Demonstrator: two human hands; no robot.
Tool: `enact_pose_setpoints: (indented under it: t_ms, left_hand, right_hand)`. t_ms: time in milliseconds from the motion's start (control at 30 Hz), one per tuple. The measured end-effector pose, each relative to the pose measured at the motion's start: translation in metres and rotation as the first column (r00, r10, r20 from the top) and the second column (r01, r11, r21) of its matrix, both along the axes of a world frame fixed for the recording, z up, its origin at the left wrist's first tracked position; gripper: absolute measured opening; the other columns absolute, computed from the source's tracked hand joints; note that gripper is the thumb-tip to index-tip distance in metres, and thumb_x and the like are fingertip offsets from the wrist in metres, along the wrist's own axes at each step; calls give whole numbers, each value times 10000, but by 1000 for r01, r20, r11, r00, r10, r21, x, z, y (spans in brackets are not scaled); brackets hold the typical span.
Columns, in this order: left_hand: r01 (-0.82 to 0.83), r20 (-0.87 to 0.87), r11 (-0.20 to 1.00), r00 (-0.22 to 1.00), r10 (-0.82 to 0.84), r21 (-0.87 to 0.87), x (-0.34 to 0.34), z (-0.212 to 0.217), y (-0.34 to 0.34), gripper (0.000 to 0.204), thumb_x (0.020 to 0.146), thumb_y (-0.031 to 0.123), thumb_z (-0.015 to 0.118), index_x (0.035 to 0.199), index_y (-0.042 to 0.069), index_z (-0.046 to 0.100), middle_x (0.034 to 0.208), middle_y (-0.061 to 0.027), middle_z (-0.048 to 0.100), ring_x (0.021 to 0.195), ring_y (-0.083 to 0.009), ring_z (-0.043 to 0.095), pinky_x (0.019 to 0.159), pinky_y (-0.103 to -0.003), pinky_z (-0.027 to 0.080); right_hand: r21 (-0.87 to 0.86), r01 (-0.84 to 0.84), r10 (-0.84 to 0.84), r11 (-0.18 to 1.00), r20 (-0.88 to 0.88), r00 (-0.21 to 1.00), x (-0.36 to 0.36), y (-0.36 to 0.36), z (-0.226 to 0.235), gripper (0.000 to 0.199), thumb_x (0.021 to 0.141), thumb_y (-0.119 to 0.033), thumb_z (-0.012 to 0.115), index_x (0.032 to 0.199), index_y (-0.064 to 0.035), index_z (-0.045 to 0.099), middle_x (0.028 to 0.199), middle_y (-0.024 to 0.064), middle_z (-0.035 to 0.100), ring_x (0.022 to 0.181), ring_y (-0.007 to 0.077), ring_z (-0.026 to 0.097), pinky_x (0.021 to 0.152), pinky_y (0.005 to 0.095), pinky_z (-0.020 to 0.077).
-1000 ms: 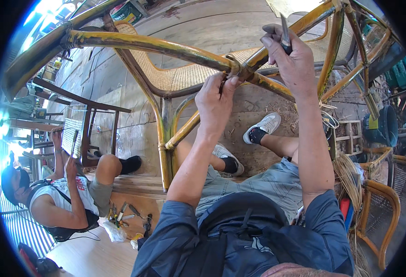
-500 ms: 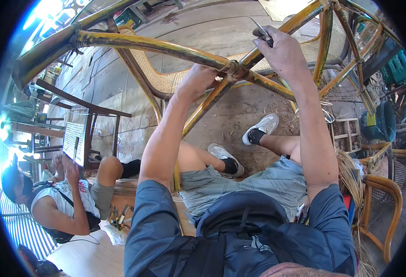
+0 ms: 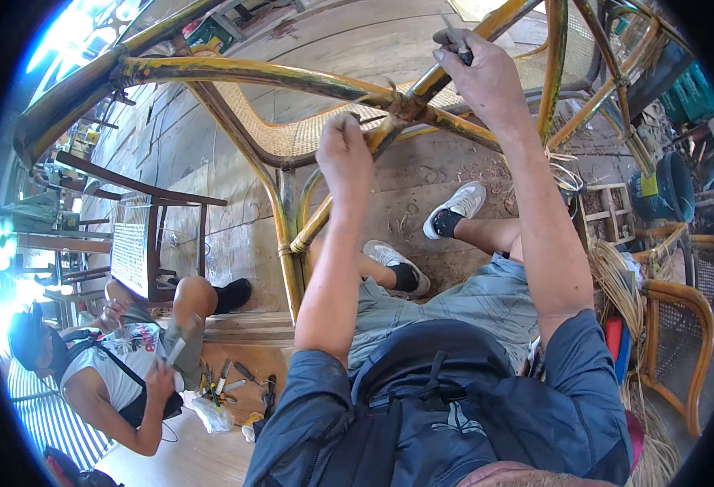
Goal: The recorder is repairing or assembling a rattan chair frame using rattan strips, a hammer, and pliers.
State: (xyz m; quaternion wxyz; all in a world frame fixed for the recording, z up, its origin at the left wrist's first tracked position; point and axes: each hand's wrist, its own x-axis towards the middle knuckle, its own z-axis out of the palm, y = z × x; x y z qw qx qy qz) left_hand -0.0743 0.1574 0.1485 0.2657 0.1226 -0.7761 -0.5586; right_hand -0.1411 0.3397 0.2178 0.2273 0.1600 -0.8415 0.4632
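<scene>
In front of me stands a rattan furniture frame (image 3: 271,75) of brown and yellow-green poles. Its crossing poles meet at a bound joint (image 3: 406,106), where wrapping shows and a short end sticks up. Just left of that joint, my left hand (image 3: 345,158) is closed in a pinch; what its fingers hold, if anything, is too small to make out. My right hand (image 3: 487,81), up and right of the joint, is closed round a thin pointed metal tool (image 3: 465,57) with a dark handle. The tool's tip points up and away, blurred.
Behind the frame is a woven cane panel (image 3: 255,130). At left a person (image 3: 109,365) sits by a dark chair (image 3: 133,243), near hand tools (image 3: 220,383) on a board. Cane strands (image 3: 616,284), a rattan chair (image 3: 681,325) and a dark bucket (image 3: 665,187) are at right.
My left hand has come off the pole by the joint, back toward me and slightly left. The right hand has risen a little, tool still in it. The person at left has lowered their hands.
</scene>
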Motion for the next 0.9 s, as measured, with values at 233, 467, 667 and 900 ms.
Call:
enact_pose_setpoints:
  t_ms: [233, 467, 667, 900]
  left_hand:
    - [529, 680, 670, 216, -700, 521, -72, -20, -36, 275, 867, 284, 563, 1011, 51, 585, 809, -48, 635, 741, -156, 633, 548, -259, 510]
    - [593, 589, 307, -366, -721, 745, -72, -31, -15, 243, 833, 255, 623, 1007, 92, 574, 906, -34, 621, 788, -163, 630, 576, -283, 533]
    - [734, 695, 606, 263, -669, 306, -53, 2, -87, 472, 812, 253, 643, 1206, 24, 520, 973, -67, 614, 908, -137, 595, 706, -245, 485]
    - [491, 106, 855, 871, -480, -168, 25, 15, -38, 454, 762, 139, 690, 1175, 39, 530, 1009, -96, 592, 972, -188, 560, 828, -303, 460]
  right_hand:
    - [-448, -29, 226, 894, 392, 892, 72, 5, -46, 301, 832, -246, 606, 965, 23, 624, 730, 114, 636, 646, 136, 578, 614, 272, 463]
    - [-447, -114, 272, 887, 309, 911, 94, -34, -132, 249, 847, -208, 601, 995, -10, 622, 770, 88, 607, 674, 131, 563, 639, 264, 458]
    - [-227, -138, 187, 964, 212, 959, 111, -22, -77, 208, 814, -166, 639, 968, -30, 609, 764, 94, 609, 701, 179, 587, 643, 290, 460]
    - [114, -224, 209, 968, 133, 969, 139, -78, -30, 349, 752, -161, 655, 1050, -20, 543, 815, 140, 608, 839, 326, 580, 747, 437, 431]
